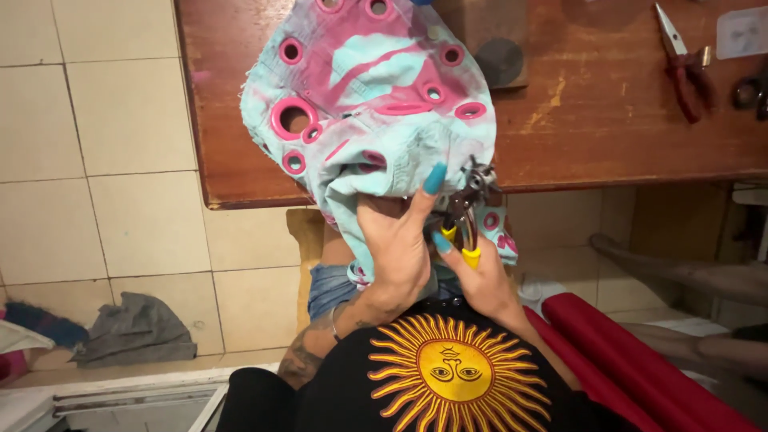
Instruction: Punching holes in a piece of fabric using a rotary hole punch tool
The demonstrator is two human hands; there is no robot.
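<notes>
**Punch pliers at the hem of eyeleted denim**

The left hand [396, 244] pinches the soft, floppy turquoise-and-pink denim [368, 104], which drapes from the desk [608, 120] edge at frame centre. The right hand [480, 280] is clenched on the yellow-handled punch pliers [466, 212]. The fabric looks light and limp, best gripped beside the punch. The plier jaws are partly hidden by cloth.

The garment [368, 96] drapes over the table's [608, 120] edge, pliers [686, 68] lying right.
</notes>
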